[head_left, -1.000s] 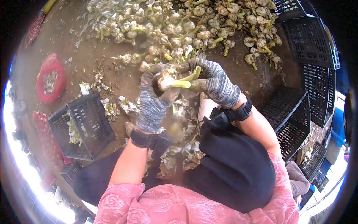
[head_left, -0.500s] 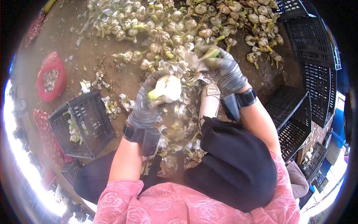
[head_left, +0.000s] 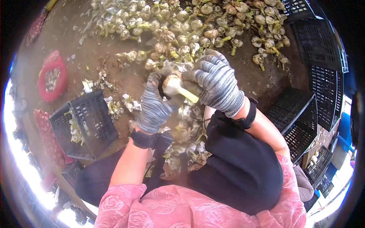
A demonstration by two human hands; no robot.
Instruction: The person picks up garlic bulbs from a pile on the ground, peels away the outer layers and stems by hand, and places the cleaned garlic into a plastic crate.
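Observation:
Between my gloved hands is a garlic bulb (head_left: 173, 84), its pale green stem pointing down to the right. My left hand (head_left: 154, 104) has its fingers round the bulb's left side. From the right, my right hand (head_left: 218, 83) touches the same bulb with bent fingers. Both hands wear grey striped gloves with black wrist bands. Loose peeled skins (head_left: 186, 146) lie on the ground below the hands. A large heap of garlic bulbs (head_left: 197, 24) with cut stems spreads just beyond them.
A black crate (head_left: 93, 121) with some garlic in it stands at the left. Near it lie a pink-red net bag (head_left: 62, 78) and another red net (head_left: 47, 136). More black crates (head_left: 292, 114) are stacked along the right side. My dark-trousered leg (head_left: 239, 167) is bent in front.
My right hand has come down and left onto the bulb. The bulb's stem, which pointed left, now points down to the right. Loose matter near the right hand is gone from it.

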